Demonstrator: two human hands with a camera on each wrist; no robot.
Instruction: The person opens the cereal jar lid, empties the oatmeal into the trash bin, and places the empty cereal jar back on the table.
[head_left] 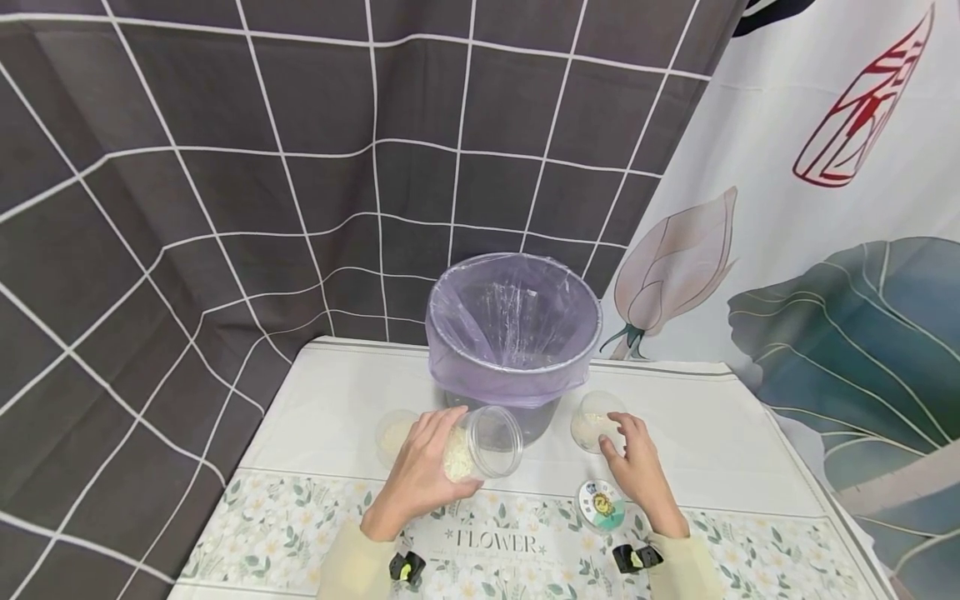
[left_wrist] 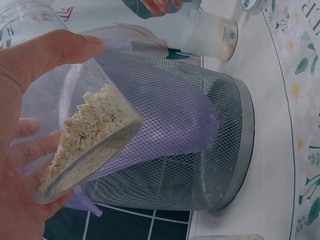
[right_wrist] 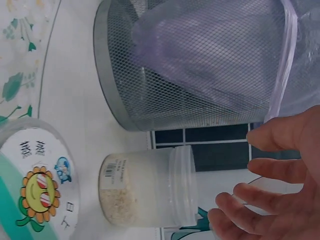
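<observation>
Tablecloth [head_left: 360, 379], tilted jar [head_left: 480, 450] in fingers [head_left: 437, 425]

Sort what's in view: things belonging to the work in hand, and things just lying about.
Likely in the work:
- left hand, gripping the tilted jar of pale flakes
- mesh bin, lined, close by the tilted jar
- right hand, near a second jar

Probably just lying about:
- round sunflower-printed item
- third container, partly hidden, left of the left hand

Dark gridded curtain [head_left: 322, 92] behind white table [head_left: 697, 433]
</observation>
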